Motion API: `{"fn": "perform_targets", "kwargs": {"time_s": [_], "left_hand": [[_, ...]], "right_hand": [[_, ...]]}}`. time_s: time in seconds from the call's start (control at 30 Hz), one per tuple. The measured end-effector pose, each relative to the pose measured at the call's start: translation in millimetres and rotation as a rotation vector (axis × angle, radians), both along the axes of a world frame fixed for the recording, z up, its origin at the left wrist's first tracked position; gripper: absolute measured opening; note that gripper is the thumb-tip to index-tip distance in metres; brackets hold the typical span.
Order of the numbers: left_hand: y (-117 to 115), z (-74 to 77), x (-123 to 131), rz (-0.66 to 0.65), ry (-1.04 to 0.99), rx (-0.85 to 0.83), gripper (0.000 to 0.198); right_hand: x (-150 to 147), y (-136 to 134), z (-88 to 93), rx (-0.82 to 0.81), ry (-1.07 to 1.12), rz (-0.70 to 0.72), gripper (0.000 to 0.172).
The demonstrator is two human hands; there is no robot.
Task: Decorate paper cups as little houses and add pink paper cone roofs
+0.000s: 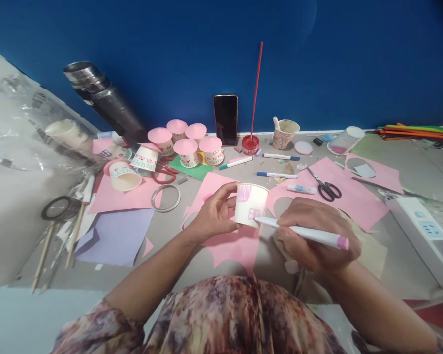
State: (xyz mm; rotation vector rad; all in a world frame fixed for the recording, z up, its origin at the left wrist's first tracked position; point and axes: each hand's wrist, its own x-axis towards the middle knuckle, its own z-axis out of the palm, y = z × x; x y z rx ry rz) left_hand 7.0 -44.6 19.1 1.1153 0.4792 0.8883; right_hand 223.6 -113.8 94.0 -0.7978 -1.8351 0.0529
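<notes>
A white paper cup [248,202], its wide rim up, is held from the left side by my left hand [217,212], fingers behind it and thumb near its base. Pink marks show on the cup: a scribbled patch near the rim and a small window shape lower down. My right hand [319,233] grips a white marker [313,234] with a pink end. The marker's tip touches the cup beside the window drawing. Beneath the cup lies cut pink paper [236,250].
Several decorated cups with pink cone tops [185,146] stand back left by a dark flask [110,105]. A phone [226,118] leans on the blue wall. Black-handled scissors [329,191], a glue stick [301,189] and a power strip [424,231] lie right; a tape ring [153,202] lies left.
</notes>
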Motion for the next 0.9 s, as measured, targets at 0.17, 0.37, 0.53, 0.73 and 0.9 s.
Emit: {"fn": "perform_targets", "kwargs": {"time_s": [0.17, 0.37, 0.53, 0.73, 0.9], "left_hand": [[0, 0.2, -1, 0.006, 0.001, 0.018, 0.077], [1, -1.0, -1, 0.008, -0.003, 0.028, 0.077], [1, -0.5, -1, 0.0, -0.006, 0.024, 0.075], [0, 0.8, -1, -0.004, -0.004, 0.013, 0.075], [1, 0.1, -3, -0.007, 0.003, -0.029, 0.077]], "right_hand": [[3, 1, 1.9, -0.033, -0.025, -0.003, 0.016], [4, 2, 1.4, 0.011, 0.021, -0.068, 0.017], [6, 2, 4.3, -0.006, -0.022, -0.068, 0.017], [7, 3, 4.2, -0.028, -0.032, -0.091, 0.014], [7, 3, -6.2, -0.041, 0.14, -0.121, 0.016]]}}
